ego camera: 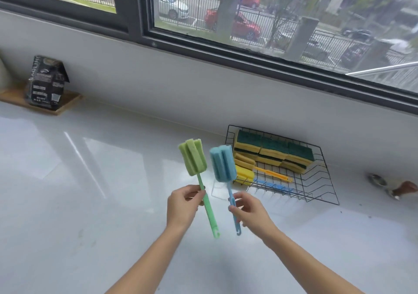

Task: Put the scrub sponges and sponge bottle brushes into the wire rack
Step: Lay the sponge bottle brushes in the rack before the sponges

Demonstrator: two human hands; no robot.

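My left grip pinches the handle of the green bottle brush, and my right grip pinches the handle of the blue bottle brush. I hold both above the white worktop, sponge heads up and tilted a little left, side by side but apart. Just beyond the blue head the wire rack sits on the worktop with the scrub sponges stacked along its far side, and a yellow-headed brush and a blue-handled brush lie in it in front of them.
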